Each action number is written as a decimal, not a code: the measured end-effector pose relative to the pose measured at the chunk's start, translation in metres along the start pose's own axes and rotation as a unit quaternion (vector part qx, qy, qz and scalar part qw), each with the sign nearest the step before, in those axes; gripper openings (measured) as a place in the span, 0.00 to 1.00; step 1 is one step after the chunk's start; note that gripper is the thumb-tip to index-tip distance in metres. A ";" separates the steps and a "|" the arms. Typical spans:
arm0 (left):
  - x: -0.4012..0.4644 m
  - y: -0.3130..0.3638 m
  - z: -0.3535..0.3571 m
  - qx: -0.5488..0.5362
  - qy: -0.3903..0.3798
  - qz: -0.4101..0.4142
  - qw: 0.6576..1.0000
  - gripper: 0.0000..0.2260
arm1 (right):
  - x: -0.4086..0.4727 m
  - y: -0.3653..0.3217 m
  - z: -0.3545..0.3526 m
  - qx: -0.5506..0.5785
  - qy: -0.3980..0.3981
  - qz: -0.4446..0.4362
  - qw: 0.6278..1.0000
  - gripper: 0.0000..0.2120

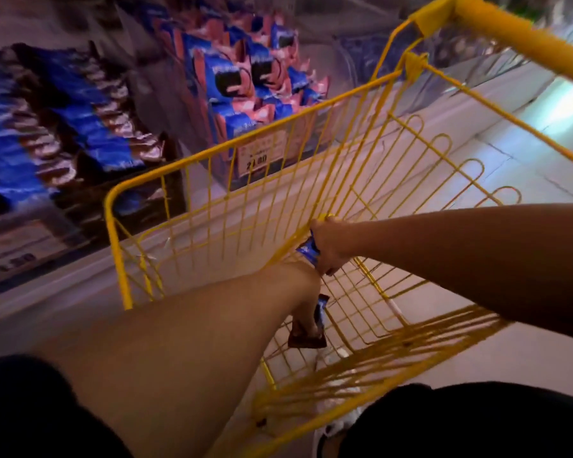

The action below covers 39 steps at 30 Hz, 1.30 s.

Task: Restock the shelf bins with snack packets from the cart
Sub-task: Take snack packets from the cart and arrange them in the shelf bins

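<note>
Pale tiled shop floor [497, 153] underfoot, smeared by motion blur, with a low white shelf ledge [212, 190] running across behind a yellow wire cart [245, 200]. Blurred throughout, so print on every wrapper unreadable. Left bin [47, 127] packed with blue and brown snack packets, cut off by the left edge of the view. Middle bin [245, 81] packed with blue and pink packets, its lower front partly screened by the cart's wires, a price tag [262, 153] legible only in part through the mesh. Further bins at top right too washed out to identify. Cart handle [526, 47] cropped at the upper right corner. Dark clothing filling both lower corners, a scrap of white shoe [341, 424] showing through the cart's near wall. Both forearms reaching down into the cart basket. Right hand [328, 246] curled around a blue packet [308, 254], only a sliver of wrapper poking out on the thumb side, the remainder hidden inside the grip. Left hand [306, 320] mostly hidden behind its own forearm, fingers pointing down and pinching a brown and blue packet [311, 332] low in the basket, its dark end sticking out below the fingertips, just above the cart's wire floor; contact with the floor impossible to judge. The two held packets near each other, the blue one higher and farther from the body.
</note>
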State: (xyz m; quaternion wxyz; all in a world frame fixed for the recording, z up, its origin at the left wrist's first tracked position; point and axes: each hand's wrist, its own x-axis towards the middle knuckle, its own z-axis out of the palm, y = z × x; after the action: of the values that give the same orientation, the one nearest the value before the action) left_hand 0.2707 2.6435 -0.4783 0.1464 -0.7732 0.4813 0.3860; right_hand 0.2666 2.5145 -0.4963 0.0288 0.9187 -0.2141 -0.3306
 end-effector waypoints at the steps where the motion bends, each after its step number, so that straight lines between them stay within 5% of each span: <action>1: 0.000 0.000 -0.004 -0.009 0.006 0.003 1.000 0.25 | 0.001 -0.002 0.003 -0.005 0.024 -0.002 1.000 0.41; 4: -0.002 0.003 -0.008 -0.014 0.032 0.019 0.999 0.24 | 0.004 0.000 -0.005 0.135 -0.020 0.023 0.990 0.31; 7: -0.012 0.005 -0.015 -0.068 0.003 0.013 0.998 0.24 | -0.006 0.006 -0.025 0.161 -0.086 0.014 0.983 0.23; 12: -0.070 -0.023 -0.052 -0.114 -0.022 -0.005 0.993 0.25 | -0.047 0.008 -0.070 0.230 -0.117 -0.041 0.965 0.23; 16: -0.179 -0.075 -0.068 -0.253 0.124 0.040 0.959 0.17 | -0.111 0.001 -0.112 0.411 -0.074 -0.141 0.898 0.16; 18: -0.240 -0.109 -0.050 -0.364 0.237 0.061 0.899 0.12 | -0.150 -0.011 -0.127 0.526 -0.016 -0.229 0.819 0.18; 22: -0.320 -0.151 0.008 -0.573 0.413 0.105 0.700 0.13 | -0.218 -0.074 -0.132 0.613 0.119 -0.418 0.660 0.26; 25: -0.336 -0.158 0.033 -0.682 0.428 0.127 0.579 0.14 | -0.251 -0.137 -0.131 0.468 0.320 -0.498 0.656 0.31; 29: -0.338 -0.170 0.050 -0.755 0.401 0.177 0.488 0.08 | -0.252 -0.184 -0.130 0.287 0.526 -0.490 0.633 0.30; 31: -0.337 -0.179 0.057 -0.770 0.374 0.185 0.482 0.15 | -0.242 -0.194 -0.124 0.296 0.540 -0.487 0.620 0.30; 34: -0.331 -0.188 0.062 -0.752 0.340 0.210 0.524 0.26 | -0.226 -0.201 -0.114 0.314 0.531 -0.487 0.619 0.31; 36: -0.324 -0.191 0.061 -0.744 0.345 0.210 0.532 0.29 | -0.219 -0.205 -0.108 0.410 0.444 -0.509 0.612 0.30; 39: -0.312 -0.190 0.056 -0.738 0.371 0.186 0.532 0.28 | -0.213 -0.212 -0.106 0.591 0.270 -0.528 0.547 0.31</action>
State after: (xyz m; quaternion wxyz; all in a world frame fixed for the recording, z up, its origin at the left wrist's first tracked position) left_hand 0.3334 2.9673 -0.3124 -0.7432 -0.5732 0.1693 0.3006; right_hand 0.2650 2.7857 -0.3277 -0.6445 0.7213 0.1804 0.1784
